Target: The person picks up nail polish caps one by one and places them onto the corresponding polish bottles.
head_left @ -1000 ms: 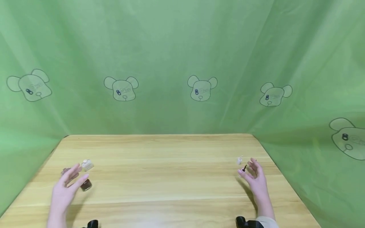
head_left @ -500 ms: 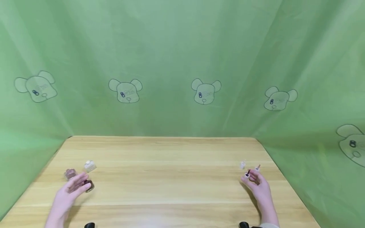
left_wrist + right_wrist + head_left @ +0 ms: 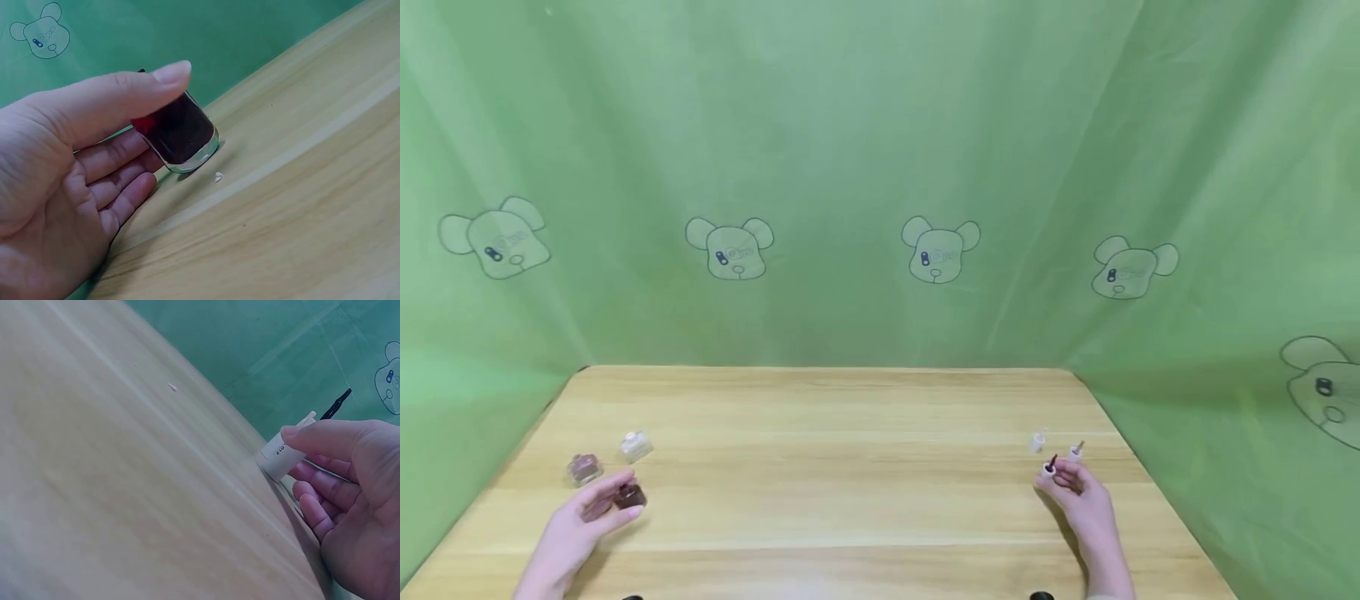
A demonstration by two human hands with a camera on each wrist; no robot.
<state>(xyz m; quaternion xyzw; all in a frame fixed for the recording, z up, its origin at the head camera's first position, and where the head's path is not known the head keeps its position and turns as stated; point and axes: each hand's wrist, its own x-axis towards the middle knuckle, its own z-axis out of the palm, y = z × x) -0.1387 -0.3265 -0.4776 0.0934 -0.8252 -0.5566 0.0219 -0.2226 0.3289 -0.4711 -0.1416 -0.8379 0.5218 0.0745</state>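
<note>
At the left of the table, my left hand (image 3: pixel 576 518) has its thumb and fingers around a dark red nail polish bottle (image 3: pixel 631 496). In the left wrist view, the thumb crosses the upper part of this nail polish bottle (image 3: pixel 184 134), and its base is at the tabletop. Behind it are a mauve nail polish bottle (image 3: pixel 584 469) and a clear one (image 3: pixel 636 446), both without caps. On the right, my right hand (image 3: pixel 1086 500) pinches a white nail polish cap (image 3: pixel 282 456), its dark brush (image 3: pixel 336 405) pointing up. Two more caps stand near: one with a pinkish brush (image 3: pixel 1076 452), one whitish (image 3: pixel 1037 442).
The wooden table (image 3: pixel 842 467) fills the lower view. A green curtain (image 3: pixel 827 125) with bear outlines hangs along its back and sides. Small pale specks lie on the wood, one pale speck (image 3: pixel 218 177) beside the dark bottle.
Both hands have come down: the left from above the dark red bottle to around it, the right lower at the cap. The pinkish-brush cap and mauve bottle have come into fuller view.
</note>
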